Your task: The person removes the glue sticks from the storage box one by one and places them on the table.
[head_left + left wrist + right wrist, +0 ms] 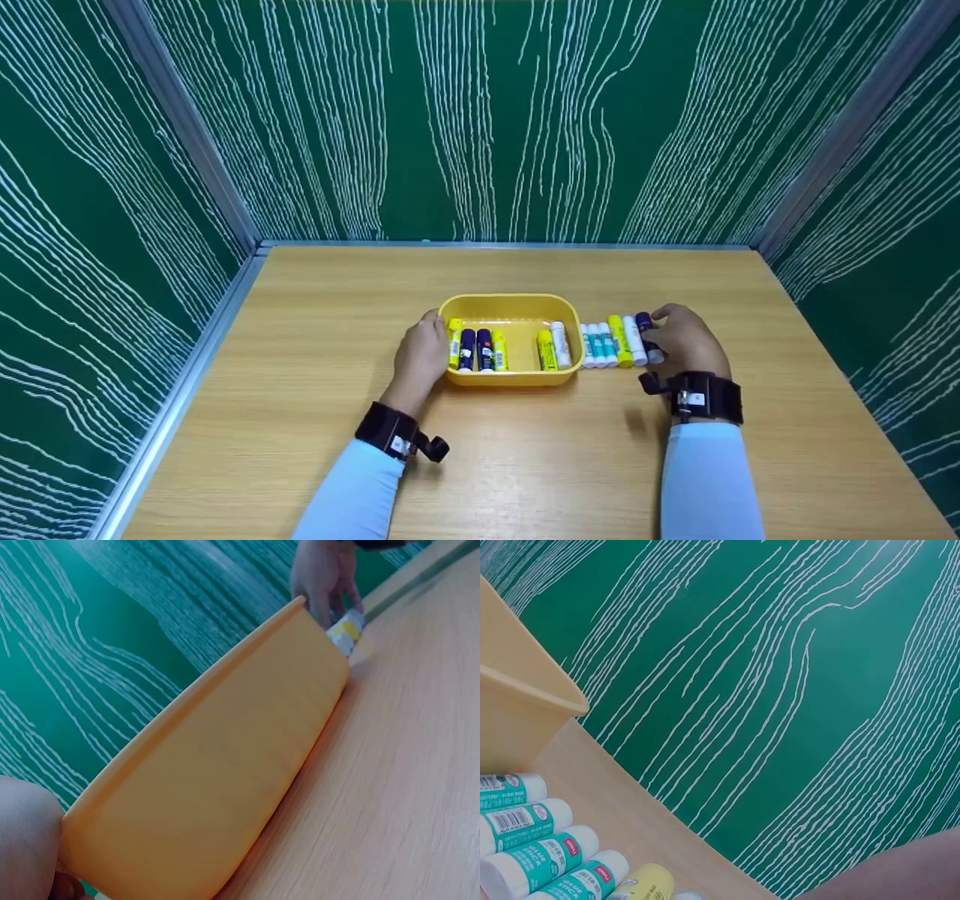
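A: Hand status?
B: Left hand [424, 352] grips the bin [517, 379] at its left end. Right hand [690, 341] touches the dark stick [643, 324] ending the row [619, 341] beside the bin; pinch cannot be confirmed.
A: View-specific detail?
B: Only right wrist view resolves teal "GLUE STICK" labels [546, 861]. Bin: smooth, round-cornered; a gap divides its sticks [484, 349]. Wood-grain table [540, 465] extends between the sleeves [709, 480].

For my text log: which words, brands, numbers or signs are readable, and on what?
"GLUE STICK": a teal-labelled glue stick, right wrist view.
"GLUE STICK": the second teal-labelled stick beside it.
Too blurred to read: their red logos, other characters.
Too small to read: stick labels inside the yellow container, wristband tags.
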Available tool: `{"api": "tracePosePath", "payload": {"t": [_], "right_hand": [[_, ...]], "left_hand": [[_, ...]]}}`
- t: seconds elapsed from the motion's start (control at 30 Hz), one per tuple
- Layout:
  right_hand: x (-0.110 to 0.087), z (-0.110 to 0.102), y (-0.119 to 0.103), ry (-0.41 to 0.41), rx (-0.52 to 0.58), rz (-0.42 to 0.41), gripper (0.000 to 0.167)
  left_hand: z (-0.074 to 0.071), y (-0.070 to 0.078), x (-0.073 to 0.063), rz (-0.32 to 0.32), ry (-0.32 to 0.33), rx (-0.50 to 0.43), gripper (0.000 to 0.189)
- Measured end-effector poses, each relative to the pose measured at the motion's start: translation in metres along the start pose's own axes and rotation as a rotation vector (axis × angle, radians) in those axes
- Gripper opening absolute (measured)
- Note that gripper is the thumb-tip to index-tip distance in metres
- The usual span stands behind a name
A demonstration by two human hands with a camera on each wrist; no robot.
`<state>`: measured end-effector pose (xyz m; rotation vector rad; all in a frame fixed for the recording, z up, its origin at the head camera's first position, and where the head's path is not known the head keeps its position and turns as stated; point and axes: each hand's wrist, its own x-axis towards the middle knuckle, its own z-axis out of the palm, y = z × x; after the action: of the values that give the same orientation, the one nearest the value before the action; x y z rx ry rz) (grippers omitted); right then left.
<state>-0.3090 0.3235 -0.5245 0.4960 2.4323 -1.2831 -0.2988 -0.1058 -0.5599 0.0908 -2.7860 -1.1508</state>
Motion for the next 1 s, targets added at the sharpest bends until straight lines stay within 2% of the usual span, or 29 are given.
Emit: {"api": "tracePosePath", "payload": {"t": [0.27, 0.83, 1.0], "right_hand": [[-0.0018, -0.003, -0.0001, -0.031, -0.001, 0.001, 0.059], [-0.0009, -0.0055, -0.0028, -0.048, 0.101, 0.052, 0.059], [0.0016, -0.0062, -0.0038, -0.045, 0.077, 0.045, 0.059]], "left_hand": [[-0.0005, 0.0002, 0.0008, -0.007, -0.013, -0.008, 0.048], [-0.0002, 0.0002, 0.0007, -0.014, -0.003, -0.011, 0.049], [-0.001, 0.001, 0.0006, -0.019, -0.009, -0.009, 0.049]]}}
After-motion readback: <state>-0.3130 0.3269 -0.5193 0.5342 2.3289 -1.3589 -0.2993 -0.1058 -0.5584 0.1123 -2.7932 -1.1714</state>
